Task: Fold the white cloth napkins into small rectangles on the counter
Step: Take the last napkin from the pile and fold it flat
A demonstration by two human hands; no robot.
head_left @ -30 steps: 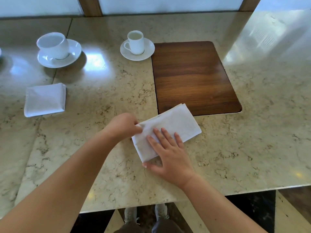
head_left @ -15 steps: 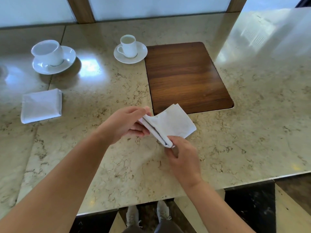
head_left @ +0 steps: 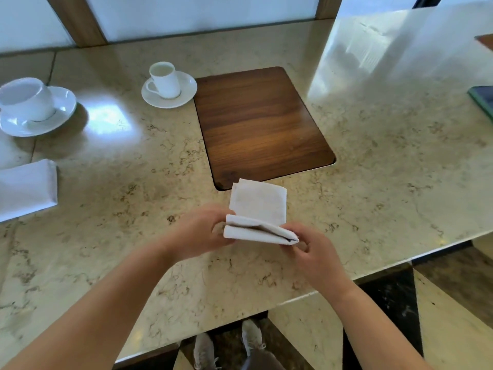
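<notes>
A white cloth napkin (head_left: 258, 206), folded into a thick band, is held above the beige marble counter (head_left: 386, 188) near its front edge. My left hand (head_left: 198, 232) grips the napkin's left end and my right hand (head_left: 314, 252) pinches its right end. The near edge of the napkin is doubled over, and the far part slopes away toward the wooden inset. A second white napkin (head_left: 25, 189), folded flat, lies on the counter at the far left.
A dark wooden panel (head_left: 262, 121) is set into the counter just beyond the napkin. A small cup on a saucer (head_left: 168, 86) stands left of it, a larger cup and saucer (head_left: 32, 105) further left. A dark green object (head_left: 484, 101) sits at the right edge.
The napkin was pressed flat under both hands, then lifted off the counter. Now it is turned square to me, gripped at both ends with its near edge folded over.
</notes>
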